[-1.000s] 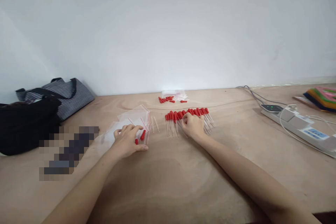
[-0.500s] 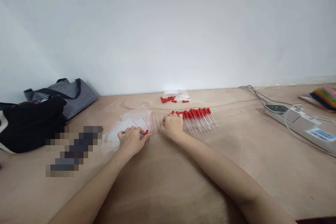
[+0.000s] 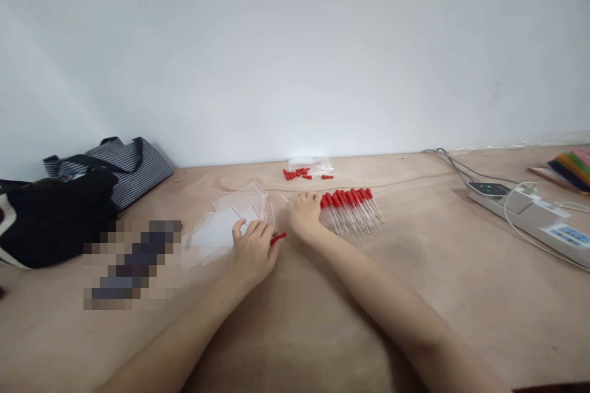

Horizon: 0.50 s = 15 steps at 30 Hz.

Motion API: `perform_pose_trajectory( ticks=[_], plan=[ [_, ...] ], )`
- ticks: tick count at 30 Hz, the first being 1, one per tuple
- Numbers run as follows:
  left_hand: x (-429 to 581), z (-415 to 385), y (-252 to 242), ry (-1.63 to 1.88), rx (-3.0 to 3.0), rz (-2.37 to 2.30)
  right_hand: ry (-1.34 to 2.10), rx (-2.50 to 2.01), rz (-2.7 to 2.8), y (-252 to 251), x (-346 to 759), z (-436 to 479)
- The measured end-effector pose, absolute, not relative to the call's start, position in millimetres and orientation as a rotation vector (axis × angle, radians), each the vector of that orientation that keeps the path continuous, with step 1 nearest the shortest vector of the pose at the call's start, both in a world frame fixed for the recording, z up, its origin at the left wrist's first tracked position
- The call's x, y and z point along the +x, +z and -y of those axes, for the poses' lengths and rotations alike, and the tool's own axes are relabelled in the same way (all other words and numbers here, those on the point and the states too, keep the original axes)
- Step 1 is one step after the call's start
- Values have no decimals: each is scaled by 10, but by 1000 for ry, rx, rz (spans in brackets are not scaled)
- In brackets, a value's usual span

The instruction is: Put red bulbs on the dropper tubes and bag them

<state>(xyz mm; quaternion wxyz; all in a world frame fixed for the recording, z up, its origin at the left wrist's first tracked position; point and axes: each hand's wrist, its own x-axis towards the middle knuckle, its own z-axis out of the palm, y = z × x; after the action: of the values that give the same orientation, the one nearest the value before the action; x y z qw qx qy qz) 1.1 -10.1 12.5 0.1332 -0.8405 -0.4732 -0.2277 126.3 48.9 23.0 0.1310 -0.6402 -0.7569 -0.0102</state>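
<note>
My left hand (image 3: 254, 250) pinches a red dropper bulb (image 3: 278, 238) between thumb and fingers, its narrow end pointing right. Zip-lock bags (image 3: 228, 221), clear with red lines, lie flat just beyond this hand. My right hand (image 3: 304, 216) rests with curled fingers at the left end of a row of droppers (image 3: 353, 212), which have red bulbs and clear thin tubes. What its fingertips hold, if anything, is hidden. A few bare clear tubes (image 3: 271, 215) lie between the bags and my right hand, partly covered.
Loose red bulbs (image 3: 295, 173) and a clear bag (image 3: 311, 164) lie near the wall. At left are a striped bag (image 3: 133, 172), a black bag (image 3: 55, 215) and a blurred-out object (image 3: 138, 264). A white power strip (image 3: 553, 227) with cables sits at right, colourful items (image 3: 571, 169) beyond.
My left hand has moved right with the red bulb, closer to my right hand. My right hand has shifted only slightly and its fingers are more curled. The view has moved a little.
</note>
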Motion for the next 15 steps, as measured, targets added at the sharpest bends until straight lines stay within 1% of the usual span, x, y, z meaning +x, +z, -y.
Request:
perform_pose_trajectory(
  ticks=[2, 7, 9, 12, 15],
  plan=[
    [68, 149, 96, -663, -2509, 1289, -216, -1879, 2008, 235, 1500, -388],
    [210, 231, -6, -642, -2616, 1034, -332, -1366, 2186, 13, 2161, -28],
    [254, 238, -46, -674, -2590, 918, -401, -1232, 2216, -118, 2349, 129],
    [286, 221, -85, -681, -2557, 849, -473, -1172, 2230, -249, 2490, 309],
    [289, 186, -100, -638, -2596, 892, -444, -1161, 2275, -278, 2493, 391]
  ],
)
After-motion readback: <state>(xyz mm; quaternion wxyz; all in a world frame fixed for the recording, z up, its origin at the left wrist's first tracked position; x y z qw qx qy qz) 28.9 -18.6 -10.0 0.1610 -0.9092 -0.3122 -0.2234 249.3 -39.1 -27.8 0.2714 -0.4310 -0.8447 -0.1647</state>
